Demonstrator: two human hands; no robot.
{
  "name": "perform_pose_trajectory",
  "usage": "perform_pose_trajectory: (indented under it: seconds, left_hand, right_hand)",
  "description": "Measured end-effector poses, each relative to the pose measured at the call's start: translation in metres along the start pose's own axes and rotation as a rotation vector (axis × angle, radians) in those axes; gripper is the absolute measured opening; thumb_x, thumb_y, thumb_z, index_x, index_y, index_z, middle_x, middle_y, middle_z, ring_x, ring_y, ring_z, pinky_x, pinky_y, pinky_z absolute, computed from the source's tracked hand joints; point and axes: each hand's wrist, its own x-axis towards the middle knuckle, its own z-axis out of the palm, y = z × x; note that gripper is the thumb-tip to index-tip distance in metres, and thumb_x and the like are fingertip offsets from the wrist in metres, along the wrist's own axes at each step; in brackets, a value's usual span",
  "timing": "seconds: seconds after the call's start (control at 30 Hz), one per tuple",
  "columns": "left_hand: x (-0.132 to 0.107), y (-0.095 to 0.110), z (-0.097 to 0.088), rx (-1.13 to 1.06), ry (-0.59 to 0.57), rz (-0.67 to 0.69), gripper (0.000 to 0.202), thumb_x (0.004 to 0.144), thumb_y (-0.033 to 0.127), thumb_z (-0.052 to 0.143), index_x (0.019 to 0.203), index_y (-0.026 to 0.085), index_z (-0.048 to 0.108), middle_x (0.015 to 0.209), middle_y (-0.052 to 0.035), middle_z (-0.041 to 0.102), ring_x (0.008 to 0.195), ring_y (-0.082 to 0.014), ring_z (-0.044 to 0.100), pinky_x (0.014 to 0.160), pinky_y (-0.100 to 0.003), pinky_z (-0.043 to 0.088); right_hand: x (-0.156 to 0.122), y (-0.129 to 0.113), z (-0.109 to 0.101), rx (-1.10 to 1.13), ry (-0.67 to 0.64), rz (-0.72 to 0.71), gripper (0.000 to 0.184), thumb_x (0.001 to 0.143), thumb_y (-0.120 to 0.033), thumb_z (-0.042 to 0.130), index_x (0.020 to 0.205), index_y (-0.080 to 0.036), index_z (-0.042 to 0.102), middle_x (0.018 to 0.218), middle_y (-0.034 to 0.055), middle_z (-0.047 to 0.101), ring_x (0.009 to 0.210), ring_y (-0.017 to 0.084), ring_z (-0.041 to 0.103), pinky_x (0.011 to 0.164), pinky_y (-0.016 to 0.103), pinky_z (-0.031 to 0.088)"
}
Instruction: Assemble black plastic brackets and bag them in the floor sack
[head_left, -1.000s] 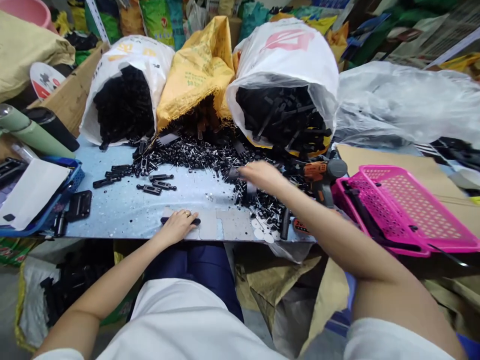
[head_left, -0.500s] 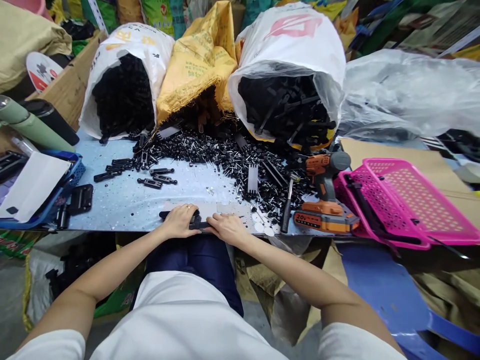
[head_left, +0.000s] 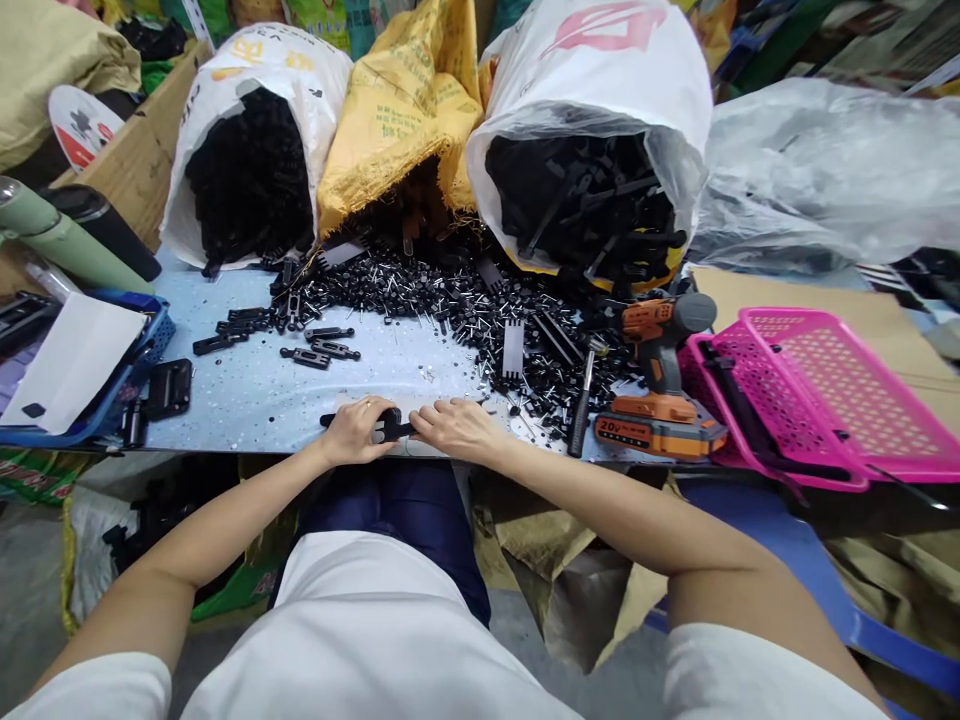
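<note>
At the table's front edge, my left hand (head_left: 355,430) is closed around a black plastic part (head_left: 391,424), its thumb and fingers on either side. My right hand (head_left: 457,429) pinches the right end of that same part, with fingertips pressed together. A dark end of the part sticks out left of my left hand. Much of it is hidden under my fingers, so its exact kind does not show. Beyond my hands, several slim black slotted pieces (head_left: 321,350) lie on the light-blue tabletop (head_left: 390,360).
A heap of small black pieces and metal pins (head_left: 420,290) spreads before the white sack (head_left: 592,90), yellow sack (head_left: 397,120) and another white sack (head_left: 330,100). To the right are a hammer (head_left: 582,405), a cordless drill (head_left: 660,400) and pink baskets (head_left: 840,380). A blue basket (head_left: 154,340) stands left.
My hands have risen slightly, and the black part looks turned, showing more of its body between them. The whole view has shifted a little.
</note>
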Motion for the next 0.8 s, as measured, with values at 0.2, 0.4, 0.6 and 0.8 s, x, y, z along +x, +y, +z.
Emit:
perform_pose_trajectory:
  seconds: [0.2,0.4,0.6,0.8]
  left_hand:
    - [0.001,-0.001,0.004,0.037,0.134,-0.074,0.041,0.079,0.042,0.060,0.109,0.017,0.051,0.101,-0.0104,0.063,0.095,-0.0238,0.061,0.080,-0.035,0.048]
    - [0.000,0.000,0.003,0.023,0.111,-0.059,0.043,0.076,0.052,0.060,0.101,0.017,0.054,0.094,-0.0093,0.064,0.087,-0.0227,0.062,0.075,-0.033,0.048]
    - [0.021,-0.005,0.000,-0.026,-0.122,-0.115,0.048,0.079,0.055,0.056,0.109,0.018,0.053,0.100,-0.0087,0.063,0.091,-0.0236,0.061,0.077,-0.034,0.048]
    - [0.125,-0.066,0.000,0.161,-0.017,-0.473,0.030,0.090,0.015,0.036,0.115,0.012,0.053,0.116,-0.0150,0.056,0.110,-0.0231,0.051,0.094,-0.035,0.040]
  right_hand:
    - [0.006,-0.001,0.000,-0.043,0.042,0.104,0.033,0.099,-0.033,0.025,0.105,-0.015,0.052,0.091,0.0105,0.059,0.079,0.020,0.056,0.060,0.029,0.031]
    - [0.008,0.008,-0.005,-0.031,0.024,-0.049,0.032,0.098,-0.038,0.030,0.103,-0.015,0.051,0.090,0.0086,0.059,0.079,0.018,0.056,0.061,0.027,0.030]
    - [0.005,0.028,0.023,0.088,0.048,0.009,0.038,0.096,-0.045,0.033,0.096,-0.015,0.056,0.088,0.0072,0.059,0.076,0.015,0.054,0.060,0.025,0.030]
    - [-0.017,0.025,0.080,0.204,0.240,0.130,0.041,0.092,-0.051,0.040,0.091,-0.016,0.061,0.089,0.0083,0.059,0.085,0.018,0.052,0.072,0.028,0.035]
